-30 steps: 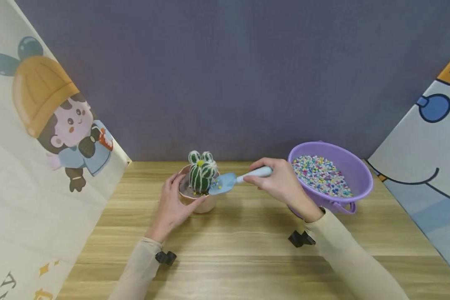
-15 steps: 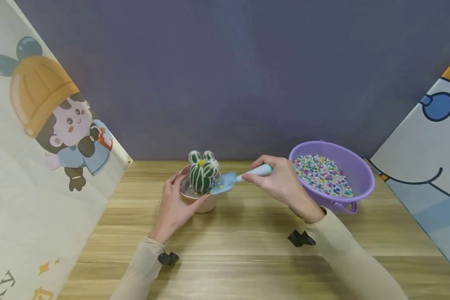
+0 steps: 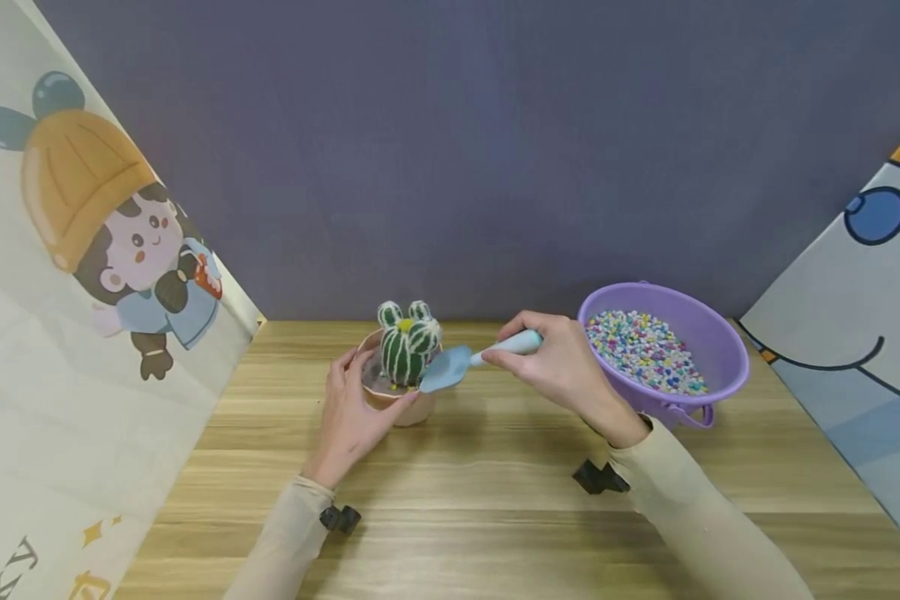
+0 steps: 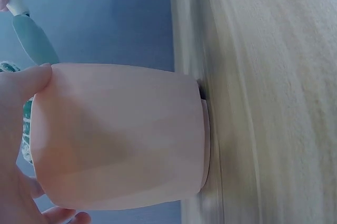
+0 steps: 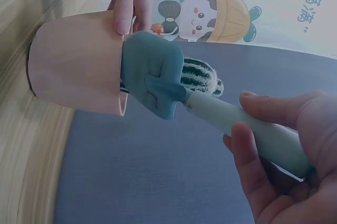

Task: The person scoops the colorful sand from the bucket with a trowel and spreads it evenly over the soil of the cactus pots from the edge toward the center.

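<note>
A pink flower pot (image 4: 116, 139) stands upright on the table with a green, white-striped cactus (image 3: 405, 350) in it. My left hand (image 3: 352, 421) holds the pot at its rim, thumb on the near side and fingers on the far left. In my right hand (image 3: 558, 367) is the pale handle of a small blue garden trowel (image 3: 447, 369). The blade lies tilted at the pot's right rim, beside the cactus; in the right wrist view its underside faces me. A few yellow beads (image 3: 395, 386) lie in the pot at the cactus's foot.
Right of the pot stands a purple bucket (image 3: 720, 358) holding many coloured beads (image 3: 645, 354), close behind my right wrist. A dark blue panel (image 3: 450, 167) rises behind the wooden table (image 3: 465, 517). Printed panels flank it on both sides.
The trowel blade has tipped over toward the cactus. Coloured beads seen on it earlier no longer show there. My left hand keeps its hold on the pot.
</note>
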The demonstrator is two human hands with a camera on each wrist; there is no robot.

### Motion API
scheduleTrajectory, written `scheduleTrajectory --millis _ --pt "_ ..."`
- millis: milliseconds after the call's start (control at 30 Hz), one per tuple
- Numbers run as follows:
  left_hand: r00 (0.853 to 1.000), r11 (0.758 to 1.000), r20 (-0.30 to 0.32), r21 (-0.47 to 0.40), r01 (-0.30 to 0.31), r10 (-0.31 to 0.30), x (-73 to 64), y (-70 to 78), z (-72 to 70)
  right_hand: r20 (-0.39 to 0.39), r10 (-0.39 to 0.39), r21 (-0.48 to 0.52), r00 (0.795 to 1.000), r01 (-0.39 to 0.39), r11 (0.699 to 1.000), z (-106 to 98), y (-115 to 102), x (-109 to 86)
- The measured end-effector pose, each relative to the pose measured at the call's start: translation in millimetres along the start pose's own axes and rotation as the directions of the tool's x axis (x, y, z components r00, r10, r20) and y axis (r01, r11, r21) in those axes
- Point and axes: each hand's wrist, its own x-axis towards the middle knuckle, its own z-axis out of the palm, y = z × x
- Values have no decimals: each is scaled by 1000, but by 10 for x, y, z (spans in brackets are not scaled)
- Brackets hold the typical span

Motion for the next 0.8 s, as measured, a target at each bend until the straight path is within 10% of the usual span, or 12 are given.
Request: scheduleTrajectory --millis 800 --pt "1000 1000 9 -4 -12 12 -11 -10 -37 128 127 -68 984 -119 991 -110 304 -93"
